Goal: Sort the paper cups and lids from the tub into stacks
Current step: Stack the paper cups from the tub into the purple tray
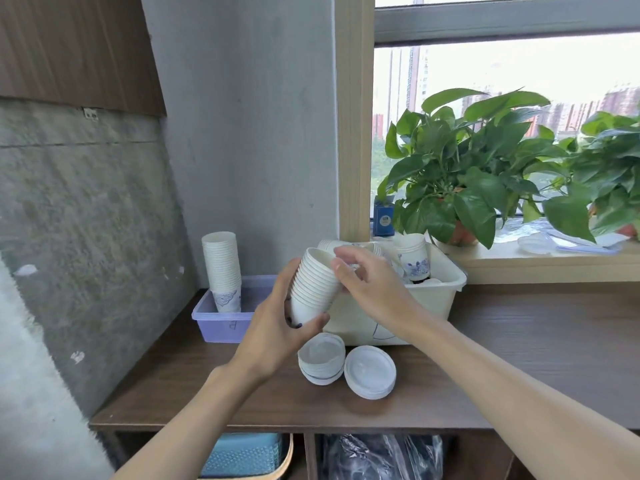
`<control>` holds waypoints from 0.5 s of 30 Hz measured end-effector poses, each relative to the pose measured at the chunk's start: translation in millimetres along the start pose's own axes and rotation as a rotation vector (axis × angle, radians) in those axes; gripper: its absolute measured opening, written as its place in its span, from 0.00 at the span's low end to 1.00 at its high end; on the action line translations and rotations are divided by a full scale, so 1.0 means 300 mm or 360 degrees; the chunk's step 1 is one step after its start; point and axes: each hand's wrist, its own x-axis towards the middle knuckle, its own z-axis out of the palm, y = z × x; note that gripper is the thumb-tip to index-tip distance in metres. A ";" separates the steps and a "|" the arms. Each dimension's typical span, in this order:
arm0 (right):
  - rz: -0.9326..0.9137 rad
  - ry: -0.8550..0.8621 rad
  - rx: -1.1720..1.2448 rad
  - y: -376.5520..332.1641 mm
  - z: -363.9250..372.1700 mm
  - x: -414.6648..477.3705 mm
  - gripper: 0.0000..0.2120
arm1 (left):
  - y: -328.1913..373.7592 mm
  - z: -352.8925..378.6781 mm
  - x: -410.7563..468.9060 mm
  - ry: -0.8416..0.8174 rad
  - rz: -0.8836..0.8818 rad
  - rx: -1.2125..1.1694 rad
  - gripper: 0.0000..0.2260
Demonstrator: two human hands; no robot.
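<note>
Head view, left hand (277, 327): raised above the worktop (519, 348), forearm coming up from the lower left; palm turned right, fingers (311, 323) wrapped around the lower part of a nested cup stack (315, 285), gripping it.
Head view, right hand (370, 282): forearm reaching in from the lower right; wrist bent, fingers curled down onto the top rim of the same stack, thumb and forefinger pinched at its uppermost cup.
Nested cup stack: plain white paper cups, tilted with the open mouths pointing up and left, held in the air in front of the cream tub (440, 296).
Cream tub: standing on the worktop against the window sill; more cups lie inside, one with a blue print (414, 258) standing upright at the back.
Lid stacks: two piles of white lids on the worktop just in front of the tub, the left pile (322, 358) leaning, the right pile (370, 372) touching it.
Tall cup stack (221, 268): upright in a lilac tray (221, 323) to the left of the tub, near the wall.
Window sill: potted green plants (464, 161) behind the tub.
</note>
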 end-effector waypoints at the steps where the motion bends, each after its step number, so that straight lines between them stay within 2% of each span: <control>1: 0.0016 -0.0003 0.0028 0.004 0.008 -0.001 0.19 | 0.000 -0.001 0.001 -0.0004 0.0002 -0.0007 0.41; 8: -0.0032 -0.0205 -0.0035 0.007 0.014 0.006 0.19 | -0.014 -0.012 0.026 -0.0055 -0.0053 0.0075 0.47; 11: 0.0089 -0.0111 -0.0016 0.049 0.005 0.041 0.21 | -0.041 -0.016 0.042 -0.0048 -0.0094 0.0105 0.46; 15: 0.0156 -0.0009 -0.0189 0.120 -0.021 0.120 0.23 | -0.066 -0.024 0.056 -0.0056 -0.0121 0.0118 0.44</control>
